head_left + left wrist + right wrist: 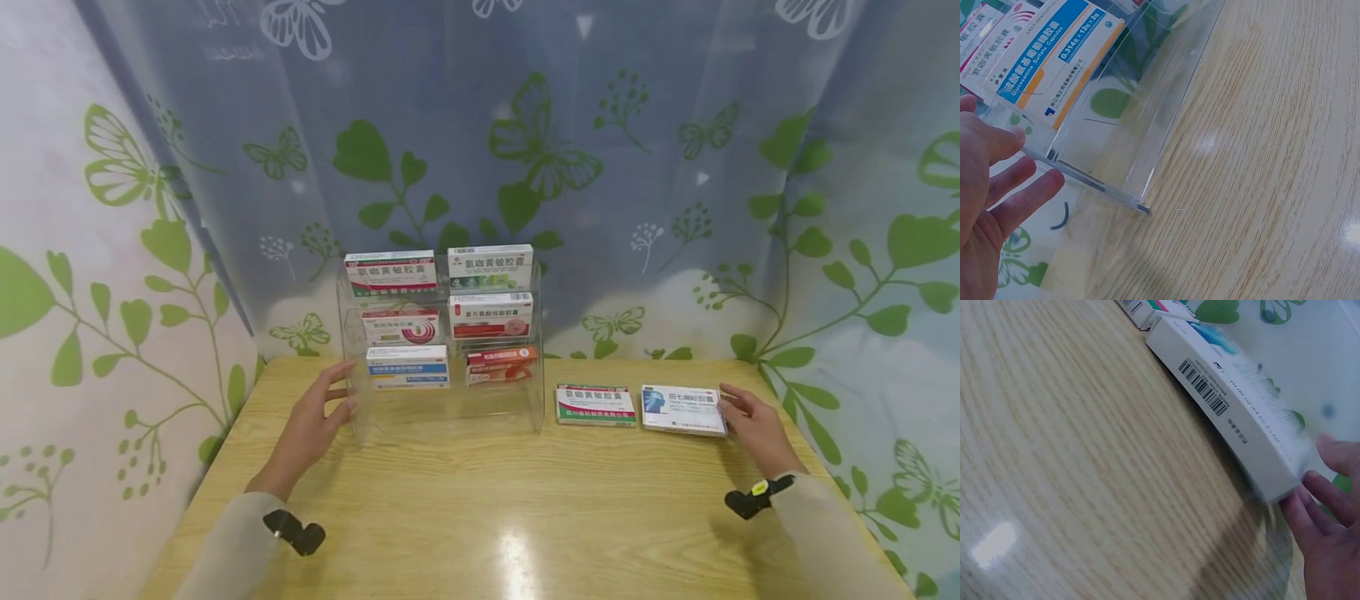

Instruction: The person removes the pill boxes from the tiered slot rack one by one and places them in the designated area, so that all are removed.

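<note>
A clear acrylic rack (pixel 442 412) holds several medicine boxes in tiers. At its left side, my left hand (pixel 318 417) touches the panel with spread, gently bent fingers; in the left wrist view the thumb (pixel 1007 140) overlaps the panel's edge. A white and blue glucosamine sulfate capsule box (pixel 1060 56) sits in the tier nearest that hand. On the table to the right, my right hand (pixel 757 429) pinches the right end of a white and blue medicine box (pixel 684 410). The right wrist view shows fingertips (pixel 1291 503) at that box's lower corner.
A white, red and green medicine box (pixel 596 406) lies flat between the rack and the held box. The wooden table (pixel 450 508) has patterned cloth walls behind (pixel 450 125) and on both sides, close to each arm.
</note>
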`<state>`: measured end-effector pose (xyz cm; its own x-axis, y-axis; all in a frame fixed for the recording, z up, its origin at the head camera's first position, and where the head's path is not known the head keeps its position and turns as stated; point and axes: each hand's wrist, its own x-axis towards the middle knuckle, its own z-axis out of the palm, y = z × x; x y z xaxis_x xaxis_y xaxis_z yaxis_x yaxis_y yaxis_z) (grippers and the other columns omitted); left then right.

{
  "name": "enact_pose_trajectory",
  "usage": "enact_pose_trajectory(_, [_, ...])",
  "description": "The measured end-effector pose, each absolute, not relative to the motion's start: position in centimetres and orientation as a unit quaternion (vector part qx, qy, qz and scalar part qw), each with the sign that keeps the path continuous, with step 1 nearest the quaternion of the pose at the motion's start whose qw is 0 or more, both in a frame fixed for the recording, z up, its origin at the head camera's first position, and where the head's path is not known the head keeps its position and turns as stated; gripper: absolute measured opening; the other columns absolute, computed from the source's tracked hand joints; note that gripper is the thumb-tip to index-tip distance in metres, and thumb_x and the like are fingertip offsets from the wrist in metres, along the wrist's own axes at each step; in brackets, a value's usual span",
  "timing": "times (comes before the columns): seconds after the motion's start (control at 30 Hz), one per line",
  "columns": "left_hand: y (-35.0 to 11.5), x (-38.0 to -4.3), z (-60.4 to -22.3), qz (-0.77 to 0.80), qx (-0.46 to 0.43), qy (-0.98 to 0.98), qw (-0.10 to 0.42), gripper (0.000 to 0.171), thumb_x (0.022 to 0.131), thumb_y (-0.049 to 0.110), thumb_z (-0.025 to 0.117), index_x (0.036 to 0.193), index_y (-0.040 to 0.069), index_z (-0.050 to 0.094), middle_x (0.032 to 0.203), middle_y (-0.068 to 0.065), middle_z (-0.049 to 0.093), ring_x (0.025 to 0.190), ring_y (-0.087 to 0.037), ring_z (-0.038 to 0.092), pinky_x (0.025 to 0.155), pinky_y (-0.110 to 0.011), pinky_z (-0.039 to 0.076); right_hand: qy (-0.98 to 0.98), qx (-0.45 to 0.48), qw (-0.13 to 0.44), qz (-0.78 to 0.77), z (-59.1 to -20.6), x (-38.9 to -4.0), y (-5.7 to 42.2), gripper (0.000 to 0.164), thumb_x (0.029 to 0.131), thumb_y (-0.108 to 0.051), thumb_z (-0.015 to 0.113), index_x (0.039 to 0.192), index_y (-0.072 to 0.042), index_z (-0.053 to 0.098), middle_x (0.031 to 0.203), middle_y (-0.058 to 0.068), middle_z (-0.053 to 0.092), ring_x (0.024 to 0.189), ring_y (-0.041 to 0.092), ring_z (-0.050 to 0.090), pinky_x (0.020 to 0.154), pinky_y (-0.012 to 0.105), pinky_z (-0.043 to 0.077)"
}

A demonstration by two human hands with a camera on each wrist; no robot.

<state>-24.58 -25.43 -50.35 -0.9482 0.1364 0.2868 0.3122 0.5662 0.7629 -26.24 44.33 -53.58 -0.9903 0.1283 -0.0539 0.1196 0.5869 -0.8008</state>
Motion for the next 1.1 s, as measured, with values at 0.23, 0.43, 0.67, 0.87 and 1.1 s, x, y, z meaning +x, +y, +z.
enact_pose_trajectory(0.23, [-25.4,-24.5,-50.2,-0.448,-0.130,-0.880,0.094,0.063,0.108,-0.003,0.064,0.165,0.010,0.041,0.166,-0.028,0.044,0.133,-0.053,0.064,0.090,-0.038,0.071,-0.903,-0.060,-0.037,0.424,-53.8,-25.8,43.9,0.074,0.115,-0.044,0.055,0.169,0.001,0.031,0.170,0.040,0.029,0.154,0.061,0.036,0.116,0.062,0.053])
enact_pose_trajectory(0.43, [-25.5,-24.7,-50.4,-0.442,-0.129,-0.882,0.101,0.063,0.108,-0.003,0.064,0.165,0.011,0.041,0.164,-0.028,0.045,0.131,-0.053,0.065,0.090,-0.037,0.071,-0.933,-0.041,-0.042,0.356,-53.8,-25.6,43.0,0.063,0.115,-0.038,0.059,0.160,0.003,0.046,0.160,0.042,0.043,0.141,0.056,0.052,0.104,0.059,0.055])
enact_pose_trajectory(0.67, [-25.6,-24.9,-50.6,-0.439,-0.130,-0.883,0.099,0.064,0.107,-0.003,0.064,0.165,0.011,0.041,0.164,-0.028,0.046,0.131,-0.052,0.066,0.090,-0.038,0.071,-0.936,-0.035,-0.046,0.348,-53.7,-25.9,42.3,0.059,0.117,-0.033,0.054,0.161,0.004,0.045,0.158,0.043,0.043,0.128,0.050,0.053,0.099,0.056,0.052])
enact_pose_trajectory(0.87, [-25.6,-24.8,-50.6,-0.440,-0.131,-0.883,0.099,0.064,0.108,-0.002,0.064,0.165,0.012,0.041,0.163,-0.028,0.047,0.131,-0.052,0.066,0.090,-0.038,0.071,-0.935,-0.038,-0.049,0.350,-53.9,-26.1,42.1,0.059,0.118,-0.034,0.052,0.163,0.003,0.043,0.161,0.041,0.042,0.140,0.056,0.050,0.105,0.062,0.052])
enact_pose_trajectory(1.1, [-25.5,-24.7,-50.6,-0.437,-0.128,-0.885,0.100,0.063,0.108,-0.002,0.064,0.165,0.012,0.041,0.164,-0.027,0.046,0.132,-0.051,0.066,0.091,-0.040,0.071,-0.930,-0.046,-0.058,0.359,-54.0,-26.2,41.7,0.060,0.118,-0.036,0.050,0.164,0.001,0.041,0.164,0.039,0.040,0.141,0.055,0.048,0.110,0.067,0.050])
